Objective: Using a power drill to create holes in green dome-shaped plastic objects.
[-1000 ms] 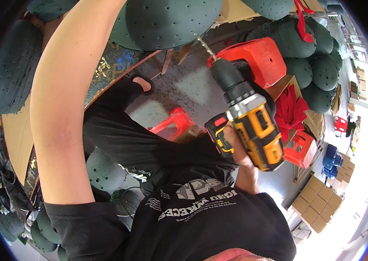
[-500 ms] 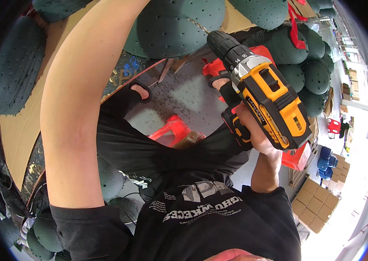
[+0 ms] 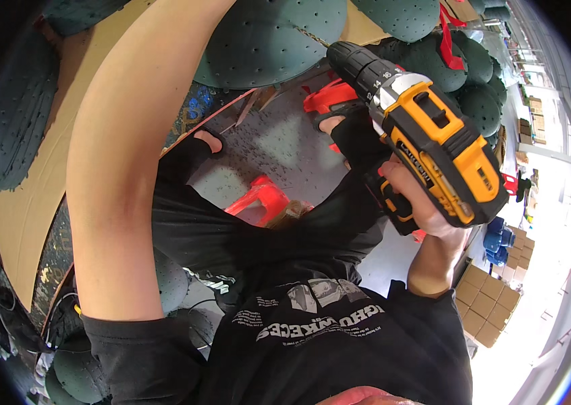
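A yellow-and-black cordless drill (image 3: 437, 121) is gripped by its handle in my right hand (image 3: 420, 202), fingers closed round it. Its long twist bit (image 3: 312, 36) points up and left, with the tip over a dark green rounded piece (image 3: 265, 50) dotted with small holes. Whether the tip touches the surface I cannot tell. My left forearm (image 3: 123, 148) reaches up past the top edge beside that piece, so the left hand is out of sight.
More perforated green pieces lie at left (image 3: 12, 115) and right (image 3: 481, 108). Cardboard (image 3: 22, 229) covers the bench at left. Below are a red plastic stool (image 3: 262, 199) and a floor (image 3: 258, 152) strewn with dark bits. Cartons (image 3: 488, 304) stand at right.
The drill and my right hand have shifted slightly right and down in the picture. The bit tip stays over the same green piece, and my view has moved a little.
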A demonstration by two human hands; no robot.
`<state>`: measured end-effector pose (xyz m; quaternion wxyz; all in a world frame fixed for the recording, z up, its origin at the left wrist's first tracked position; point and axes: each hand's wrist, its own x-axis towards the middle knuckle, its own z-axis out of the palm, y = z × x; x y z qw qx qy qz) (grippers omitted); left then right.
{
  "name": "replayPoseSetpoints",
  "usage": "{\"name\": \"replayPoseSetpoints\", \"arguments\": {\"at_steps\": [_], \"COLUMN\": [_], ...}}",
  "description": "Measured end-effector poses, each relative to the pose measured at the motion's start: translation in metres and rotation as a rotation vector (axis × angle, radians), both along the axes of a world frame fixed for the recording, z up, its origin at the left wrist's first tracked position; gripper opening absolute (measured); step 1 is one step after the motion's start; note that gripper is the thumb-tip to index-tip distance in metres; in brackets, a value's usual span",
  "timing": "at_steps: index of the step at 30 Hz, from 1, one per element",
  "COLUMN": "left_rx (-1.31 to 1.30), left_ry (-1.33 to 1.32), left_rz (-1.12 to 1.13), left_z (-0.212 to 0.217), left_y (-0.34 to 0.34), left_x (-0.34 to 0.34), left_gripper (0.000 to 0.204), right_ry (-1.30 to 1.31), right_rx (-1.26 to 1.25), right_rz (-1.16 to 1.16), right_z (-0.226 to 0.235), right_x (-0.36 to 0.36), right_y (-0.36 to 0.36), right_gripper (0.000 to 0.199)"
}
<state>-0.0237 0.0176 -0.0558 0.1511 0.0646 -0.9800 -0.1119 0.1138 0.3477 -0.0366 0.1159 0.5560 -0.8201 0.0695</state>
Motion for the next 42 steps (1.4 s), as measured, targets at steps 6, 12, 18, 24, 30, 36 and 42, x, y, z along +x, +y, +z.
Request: {"name": "replayPoseSetpoints", "arguments": {"at_steps": [6,12,18,24,30,36,42], "left_rx": [-0.002,0.006,0.011,-0.137,-0.120,-0.056,-0.103], "left_ry": [0.007,0.020,0.120,-0.007,0.039,0.170,0.480], "left_rz": [0.035,0.008,-0.009,0.050,0.074,0.015,-0.108], "left_z": [-0.010,-0.003,-0.014,-0.022,-0.015,-0.019,-0.001], "left_y": [-0.007,-0.003,0.005,-0.017,-0.017,-0.016,0.004], "left_x": [-0.003,-0.004,0.003,-0.028,-0.027,-0.020,-0.005], "left_gripper": [0.050,0.052,0.051,0.044,0.034,0.022,0.013], "right_ry": [0.040,-0.402,-0.453,-0.530,-0.441,-1.539,-2.137], "right_rx": [-0.070,-0.220,-0.373,-0.433,-0.509,-0.848,-1.325], "right_rz": [0.056,-0.116,-0.090,-0.089,0.162,-0.308,-0.229], "right_z": [0.030,0.011,-0.001,0.031,0.007,-0.054,-0.191], "right_x": [0.001,-0.024,-0.035,-0.013,-0.023,-0.033,-0.074], "right_y": [-0.034,-0.076,-0.060,-0.032,0.040,0.100,0.177], "right_gripper": [0.030,0.033,0.029,0.034,0.045,0.032,0.032]}}
